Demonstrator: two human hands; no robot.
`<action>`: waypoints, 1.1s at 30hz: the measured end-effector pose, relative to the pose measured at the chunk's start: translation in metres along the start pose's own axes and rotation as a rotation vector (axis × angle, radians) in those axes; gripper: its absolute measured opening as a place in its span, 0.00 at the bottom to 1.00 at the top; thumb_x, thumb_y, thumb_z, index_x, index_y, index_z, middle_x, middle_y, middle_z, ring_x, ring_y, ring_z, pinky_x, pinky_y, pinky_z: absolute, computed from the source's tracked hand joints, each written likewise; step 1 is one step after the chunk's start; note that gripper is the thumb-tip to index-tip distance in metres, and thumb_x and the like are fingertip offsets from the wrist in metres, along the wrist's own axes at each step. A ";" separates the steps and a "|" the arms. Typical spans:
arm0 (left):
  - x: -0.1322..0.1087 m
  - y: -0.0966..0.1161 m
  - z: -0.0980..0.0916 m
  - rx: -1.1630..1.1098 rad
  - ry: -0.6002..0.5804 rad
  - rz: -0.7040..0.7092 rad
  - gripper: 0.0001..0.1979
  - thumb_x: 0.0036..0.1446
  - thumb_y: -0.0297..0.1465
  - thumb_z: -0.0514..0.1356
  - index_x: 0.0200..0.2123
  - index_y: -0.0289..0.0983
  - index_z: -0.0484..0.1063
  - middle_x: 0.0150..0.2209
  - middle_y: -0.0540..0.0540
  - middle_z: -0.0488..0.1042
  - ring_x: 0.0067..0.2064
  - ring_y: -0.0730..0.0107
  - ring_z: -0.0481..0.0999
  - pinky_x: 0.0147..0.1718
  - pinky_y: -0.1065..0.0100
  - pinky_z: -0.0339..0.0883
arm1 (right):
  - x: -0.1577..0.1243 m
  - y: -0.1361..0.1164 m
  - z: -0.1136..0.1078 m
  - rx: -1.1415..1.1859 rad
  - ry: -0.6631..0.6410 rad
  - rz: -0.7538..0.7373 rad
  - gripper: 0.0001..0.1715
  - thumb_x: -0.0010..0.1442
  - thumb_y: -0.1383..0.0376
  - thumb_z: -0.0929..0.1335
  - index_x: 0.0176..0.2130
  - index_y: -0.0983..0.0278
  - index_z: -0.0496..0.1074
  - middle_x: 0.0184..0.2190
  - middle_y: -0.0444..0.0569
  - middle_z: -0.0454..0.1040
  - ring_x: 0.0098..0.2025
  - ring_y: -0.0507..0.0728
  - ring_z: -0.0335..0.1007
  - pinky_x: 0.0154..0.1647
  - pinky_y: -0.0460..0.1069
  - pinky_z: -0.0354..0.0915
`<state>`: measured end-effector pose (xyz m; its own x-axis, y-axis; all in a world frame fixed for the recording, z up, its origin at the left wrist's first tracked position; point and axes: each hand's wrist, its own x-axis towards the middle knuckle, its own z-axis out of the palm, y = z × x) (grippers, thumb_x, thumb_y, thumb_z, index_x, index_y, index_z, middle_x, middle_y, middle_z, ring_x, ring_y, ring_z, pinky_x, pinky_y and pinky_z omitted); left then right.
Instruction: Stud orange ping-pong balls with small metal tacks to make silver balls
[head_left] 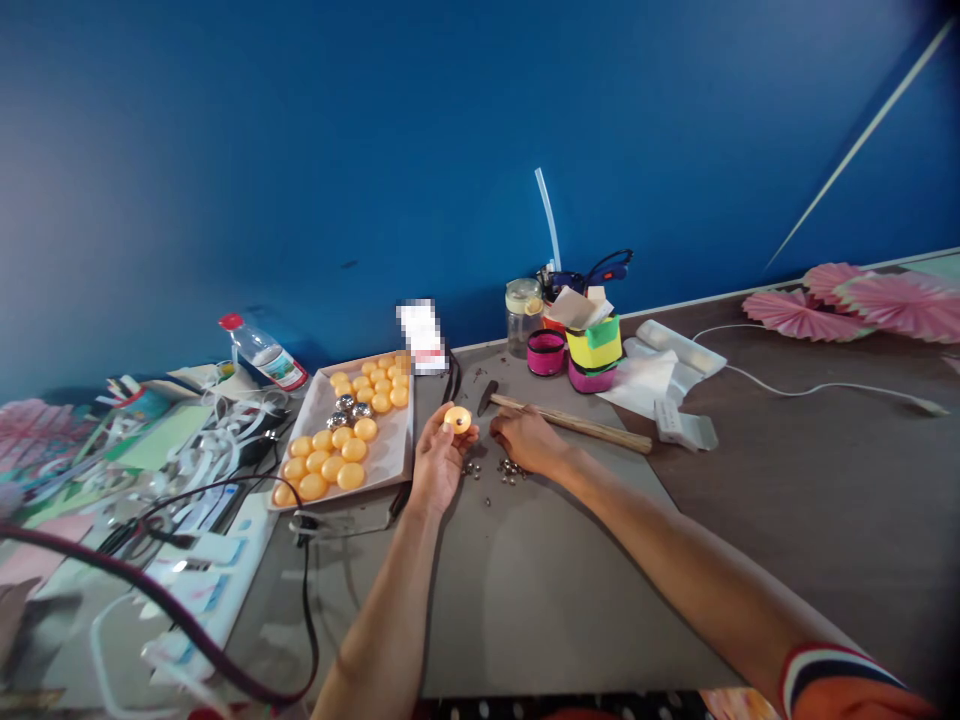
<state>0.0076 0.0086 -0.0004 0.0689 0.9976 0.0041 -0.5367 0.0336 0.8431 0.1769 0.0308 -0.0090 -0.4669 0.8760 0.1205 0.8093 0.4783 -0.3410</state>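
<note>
The round orange piece (457, 420) is just left of the head of the hammer (600, 426), on the near side, raised in the left hand (439, 460). It looks glossy and smooth, with a small dark spot at its middle. The left hand grips it between thumb and fingers, its spotted face turned up, probably so that the middle stays in sight and within reach of the other hand.

The right hand (525, 440) is on the near side of the hammer's handle, fingers bent downward; whether they grasp anything I cannot tell. Small metal bits (512, 470) lie on the counter (787, 480) nearer than the hammer, seemingly heaped there for easy picking.

Left of the hammer, a shallow tray (394, 440) carries more orange pieces (351, 475) and a few silver balls (337, 421), its raised edges likely there to stop rolling. Beyond the hammer stand a jar (523, 325) and a yellow container (595, 346).
</note>
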 end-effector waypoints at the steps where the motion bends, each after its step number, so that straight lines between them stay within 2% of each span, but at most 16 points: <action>1: 0.000 0.000 0.000 0.009 -0.001 -0.001 0.22 0.48 0.37 0.66 0.47 0.39 0.69 0.40 0.44 0.76 0.37 0.69 0.77 0.39 0.66 0.69 | 0.000 0.001 0.000 0.017 0.017 0.002 0.11 0.60 0.69 0.62 0.38 0.65 0.73 0.39 0.53 0.73 0.44 0.56 0.68 0.46 0.50 0.56; 6: 0.003 0.001 -0.002 0.021 0.029 0.008 0.21 0.46 0.35 0.67 0.45 0.40 0.69 0.39 0.47 0.77 0.34 0.73 0.77 0.37 0.69 0.69 | 0.000 0.011 -0.003 0.088 0.191 0.122 0.15 0.62 0.67 0.60 0.45 0.64 0.70 0.46 0.53 0.71 0.46 0.55 0.68 0.49 0.49 0.56; 9: 0.004 0.001 -0.002 0.008 0.045 0.003 0.20 0.46 0.34 0.67 0.44 0.39 0.69 0.38 0.47 0.76 0.34 0.73 0.76 0.36 0.69 0.69 | 0.000 0.014 -0.006 0.009 0.113 0.138 0.17 0.61 0.68 0.59 0.46 0.64 0.71 0.46 0.54 0.72 0.44 0.57 0.69 0.48 0.50 0.57; 12: 0.004 0.002 -0.002 -0.005 0.054 0.003 0.19 0.48 0.35 0.66 0.43 0.39 0.69 0.38 0.46 0.76 0.34 0.73 0.76 0.36 0.69 0.69 | 0.000 0.012 -0.008 -0.126 -0.007 0.105 0.17 0.57 0.72 0.60 0.42 0.64 0.73 0.48 0.57 0.71 0.42 0.59 0.70 0.46 0.53 0.56; 14: 0.004 0.002 -0.001 -0.012 0.055 -0.001 0.19 0.48 0.34 0.66 0.43 0.38 0.69 0.38 0.46 0.76 0.34 0.73 0.76 0.36 0.69 0.69 | 0.000 0.010 -0.009 -0.174 -0.034 0.086 0.16 0.55 0.73 0.60 0.40 0.65 0.73 0.49 0.57 0.71 0.41 0.59 0.70 0.44 0.53 0.56; 20: 0.003 0.000 -0.002 -0.010 0.041 -0.021 0.20 0.47 0.35 0.66 0.44 0.39 0.68 0.38 0.46 0.77 0.34 0.72 0.76 0.36 0.69 0.69 | -0.001 0.012 -0.007 -0.129 -0.006 0.049 0.15 0.56 0.73 0.60 0.37 0.63 0.73 0.43 0.54 0.74 0.42 0.58 0.70 0.43 0.51 0.56; 26: 0.002 0.000 -0.002 -0.009 0.033 -0.026 0.20 0.48 0.35 0.66 0.45 0.39 0.68 0.39 0.46 0.77 0.35 0.72 0.77 0.37 0.68 0.69 | -0.001 0.011 -0.008 -0.067 -0.010 0.038 0.14 0.56 0.70 0.62 0.39 0.61 0.74 0.44 0.50 0.75 0.45 0.58 0.70 0.45 0.51 0.55; 29: 0.001 0.001 0.000 -0.021 0.032 -0.029 0.20 0.47 0.34 0.66 0.44 0.39 0.68 0.38 0.46 0.77 0.34 0.72 0.77 0.37 0.68 0.69 | -0.001 0.011 -0.008 -0.040 0.009 0.041 0.11 0.57 0.68 0.62 0.37 0.62 0.74 0.42 0.50 0.75 0.45 0.57 0.70 0.45 0.51 0.55; 33: 0.000 0.004 0.003 -0.018 0.042 -0.033 0.21 0.46 0.34 0.67 0.44 0.38 0.68 0.37 0.45 0.77 0.34 0.71 0.77 0.37 0.68 0.68 | -0.001 0.011 -0.004 0.029 0.057 0.045 0.10 0.57 0.70 0.62 0.33 0.63 0.73 0.38 0.50 0.76 0.43 0.56 0.70 0.45 0.50 0.54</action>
<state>0.0083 0.0084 0.0042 0.0515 0.9976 -0.0466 -0.5499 0.0673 0.8325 0.1880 0.0354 -0.0087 -0.4086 0.8991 0.1572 0.8178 0.4371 -0.3744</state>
